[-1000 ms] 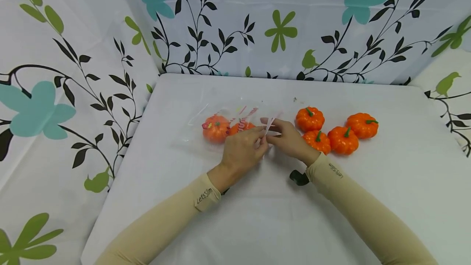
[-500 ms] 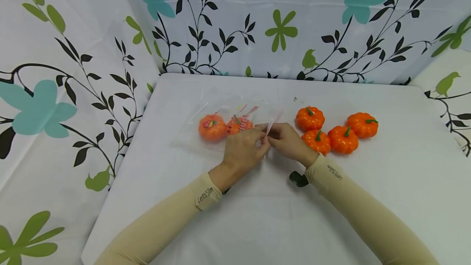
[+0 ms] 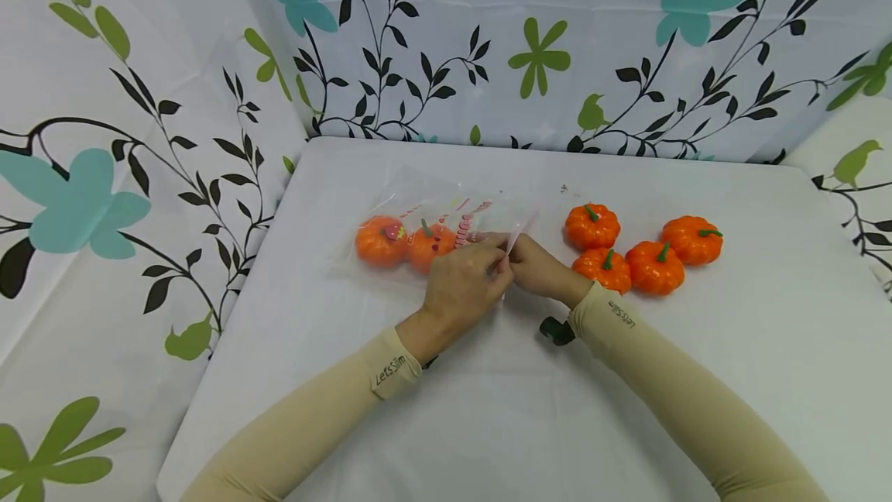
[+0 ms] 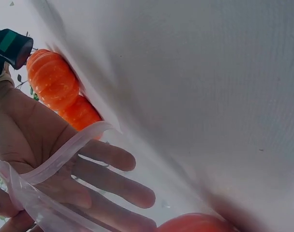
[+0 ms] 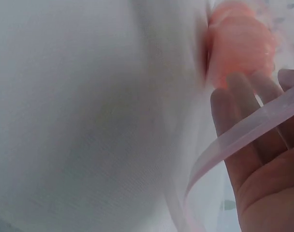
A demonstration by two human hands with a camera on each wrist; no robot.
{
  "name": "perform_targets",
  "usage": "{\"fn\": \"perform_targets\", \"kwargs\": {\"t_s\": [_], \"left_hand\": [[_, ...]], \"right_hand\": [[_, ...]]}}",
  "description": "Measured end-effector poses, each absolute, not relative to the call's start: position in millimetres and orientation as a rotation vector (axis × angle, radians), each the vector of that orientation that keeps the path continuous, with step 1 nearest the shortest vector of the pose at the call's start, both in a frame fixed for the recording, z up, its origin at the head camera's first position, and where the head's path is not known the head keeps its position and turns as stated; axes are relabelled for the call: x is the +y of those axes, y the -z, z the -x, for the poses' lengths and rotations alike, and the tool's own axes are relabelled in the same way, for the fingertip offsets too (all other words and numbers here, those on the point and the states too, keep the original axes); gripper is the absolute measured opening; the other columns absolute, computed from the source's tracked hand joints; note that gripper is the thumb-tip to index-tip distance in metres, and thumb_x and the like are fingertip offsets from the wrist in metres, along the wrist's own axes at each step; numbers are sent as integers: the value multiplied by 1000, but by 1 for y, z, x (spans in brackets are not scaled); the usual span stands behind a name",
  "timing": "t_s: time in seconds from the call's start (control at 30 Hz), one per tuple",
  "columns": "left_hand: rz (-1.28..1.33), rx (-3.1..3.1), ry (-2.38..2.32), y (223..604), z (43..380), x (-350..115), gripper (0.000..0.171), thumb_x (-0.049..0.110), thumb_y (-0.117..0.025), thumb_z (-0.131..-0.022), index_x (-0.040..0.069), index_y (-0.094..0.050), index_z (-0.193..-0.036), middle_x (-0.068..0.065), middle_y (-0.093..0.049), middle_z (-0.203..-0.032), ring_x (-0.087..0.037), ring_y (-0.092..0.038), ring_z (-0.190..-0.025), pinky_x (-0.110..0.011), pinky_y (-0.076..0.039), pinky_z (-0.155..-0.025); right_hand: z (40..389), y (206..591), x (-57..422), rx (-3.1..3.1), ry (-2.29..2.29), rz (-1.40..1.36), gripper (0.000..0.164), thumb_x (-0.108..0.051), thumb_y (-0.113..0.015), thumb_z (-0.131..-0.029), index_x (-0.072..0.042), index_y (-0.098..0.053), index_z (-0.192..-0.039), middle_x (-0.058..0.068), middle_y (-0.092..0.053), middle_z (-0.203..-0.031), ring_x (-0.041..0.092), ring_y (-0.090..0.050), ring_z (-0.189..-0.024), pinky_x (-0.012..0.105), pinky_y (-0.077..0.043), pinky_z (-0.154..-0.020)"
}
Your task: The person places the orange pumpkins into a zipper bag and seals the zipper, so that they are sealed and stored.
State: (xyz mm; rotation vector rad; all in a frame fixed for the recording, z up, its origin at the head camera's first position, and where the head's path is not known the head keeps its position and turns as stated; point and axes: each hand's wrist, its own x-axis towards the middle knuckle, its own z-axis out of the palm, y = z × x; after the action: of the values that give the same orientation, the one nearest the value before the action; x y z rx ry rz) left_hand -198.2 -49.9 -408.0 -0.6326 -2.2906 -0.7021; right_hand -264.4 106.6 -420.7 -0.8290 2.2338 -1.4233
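Two small orange pumpkins (image 3: 379,242) lie inside a clear plastic zip bag (image 3: 411,188) with red print. At the bag's mouth, my left hand (image 3: 456,285) pinches the edge; its thumb shows beside the plastic in the left wrist view. My right hand (image 3: 540,266) reaches into the bag through that mouth, and the bag's rim (image 5: 253,126) crosses over its fingers. In the right wrist view these fingers are straight, with their tips at or near a bagged pumpkin (image 5: 241,43); contact is hard to tell. The left hand partly covers the bag in the head view.
Several more orange pumpkins (image 3: 655,268) sit in a group right of the bag, close to the right forearm. A white cloth covers the table (image 3: 766,347). Patterned curtains (image 3: 446,45) hang behind and at the sides. A dark wrist device (image 3: 557,331) sits under the right wrist.
My right hand has gone further left into the bag. Both bagged pumpkins have shifted left, and the nearer one has turned. The left hand keeps its hold on the edge.
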Motion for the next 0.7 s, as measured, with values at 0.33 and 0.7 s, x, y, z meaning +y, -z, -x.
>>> {"fn": "perform_targets", "kwargs": {"t_s": [0.33, 0.7], "left_hand": [[638, -2295, 711, 408, 198, -50, 7, 7, -71, -81, 6, -78, -81, -10, -76, -105, -19, -75, -83, -29, -59, -61], [648, -2289, 731, 409, 199, -50, 9, 5, -71, -83, 4, -78, -87, -8, -76, -104, -19, -75, -85, -30, -60, -70]], "right_hand": [[266, 424, 102, 2254, 1458, 770, 42, -3, -57, -100, 6, -55, -140, 18, -60, -138, 30, -56, -127, 47, -40, -110], [259, 428, 104, 2128, 1560, 718, 38, -1, -50, -100, 9, -54, -136, 14, -65, -123, 18, -55, -104, 30, -44, -99]]}}
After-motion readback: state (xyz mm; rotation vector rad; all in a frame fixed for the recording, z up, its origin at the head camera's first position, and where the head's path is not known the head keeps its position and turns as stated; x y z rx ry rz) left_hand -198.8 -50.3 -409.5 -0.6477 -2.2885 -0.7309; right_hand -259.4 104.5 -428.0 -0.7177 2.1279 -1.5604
